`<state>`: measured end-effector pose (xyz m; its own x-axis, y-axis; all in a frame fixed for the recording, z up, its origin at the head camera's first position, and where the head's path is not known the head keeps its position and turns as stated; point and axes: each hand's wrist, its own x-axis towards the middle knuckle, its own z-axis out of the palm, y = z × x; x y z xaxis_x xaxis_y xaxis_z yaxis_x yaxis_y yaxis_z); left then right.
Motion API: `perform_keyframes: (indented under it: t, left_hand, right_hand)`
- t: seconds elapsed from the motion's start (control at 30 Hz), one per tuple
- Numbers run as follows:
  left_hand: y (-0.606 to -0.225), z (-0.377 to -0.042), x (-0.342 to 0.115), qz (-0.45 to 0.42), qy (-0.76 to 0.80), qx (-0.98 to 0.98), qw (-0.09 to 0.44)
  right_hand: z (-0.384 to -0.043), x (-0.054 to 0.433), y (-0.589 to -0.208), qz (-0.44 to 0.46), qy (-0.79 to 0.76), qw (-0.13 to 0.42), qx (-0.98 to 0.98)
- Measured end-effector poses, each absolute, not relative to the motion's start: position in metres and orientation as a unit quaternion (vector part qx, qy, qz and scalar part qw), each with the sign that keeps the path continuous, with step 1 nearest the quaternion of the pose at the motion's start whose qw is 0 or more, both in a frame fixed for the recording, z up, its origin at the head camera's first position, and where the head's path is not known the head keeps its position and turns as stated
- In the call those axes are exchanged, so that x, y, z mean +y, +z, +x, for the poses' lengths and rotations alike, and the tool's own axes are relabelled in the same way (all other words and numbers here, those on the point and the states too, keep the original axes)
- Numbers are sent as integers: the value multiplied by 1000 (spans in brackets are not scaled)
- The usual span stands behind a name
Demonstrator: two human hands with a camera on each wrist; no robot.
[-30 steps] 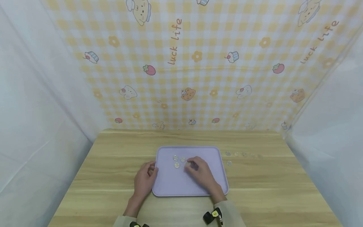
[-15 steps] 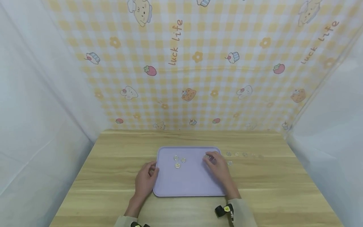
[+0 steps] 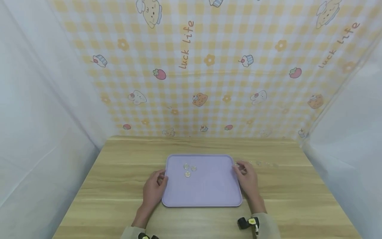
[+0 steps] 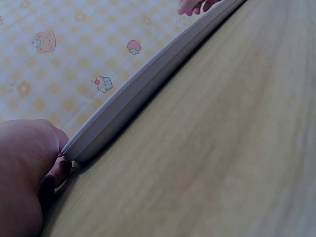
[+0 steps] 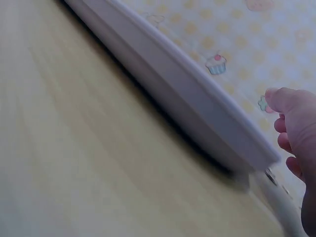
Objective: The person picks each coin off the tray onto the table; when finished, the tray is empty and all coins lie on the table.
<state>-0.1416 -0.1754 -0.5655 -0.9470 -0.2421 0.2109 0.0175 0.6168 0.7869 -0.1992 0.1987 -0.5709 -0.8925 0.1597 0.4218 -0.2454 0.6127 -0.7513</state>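
A lilac rectangular tray (image 3: 209, 196) lies on the table with three silver coins (image 3: 187, 174) in its upper left part. My left hand (image 3: 153, 190) grips the tray's left edge; the left wrist view has the thumb side of that hand (image 4: 27, 163) against the rim, with fingers curled below. Just past the tray's right rim is my right hand (image 3: 248, 177), a small silver coin (image 3: 236, 164) pinched at its fingertips. That coin does not show in the right wrist view, where the hand (image 5: 301, 128) has curled fingers beside the tray's corner.
Faint coins (image 3: 258, 163) lie in a row on the wooden table (image 3: 283, 192) to the right of the tray; the right hand hides part of them. Behind the table hangs a yellow checked cloth (image 3: 221, 79), with white sheets at both sides.
My right hand has carried a coin from the middle of the tray rightward, past its right rim. My left hand stays at the left edge; the three other coins have not moved.
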Motion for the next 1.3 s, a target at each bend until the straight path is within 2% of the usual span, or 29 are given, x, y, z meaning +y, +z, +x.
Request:
perform_keyframes:
  t: [0.3,0.63,0.93,1.3]
  left_hand:
    - [-566,-142,-175,63,-433,-887,145]
    - [-566,-143,-174,61,-435,-886,150]
    - [-565,-143,-175,61,-438,-884,150]
    - [-564,-142,-175,59,-434,-886,153]
  right_hand:
    - [-193,226,-576,-5,460,236,-856]
    - [-187,255,-573,-98,438,196,-872]
    - [-187,257,-568,-62,385,157,-907]
    - [-188,257,-571,-42,351,172,-919]
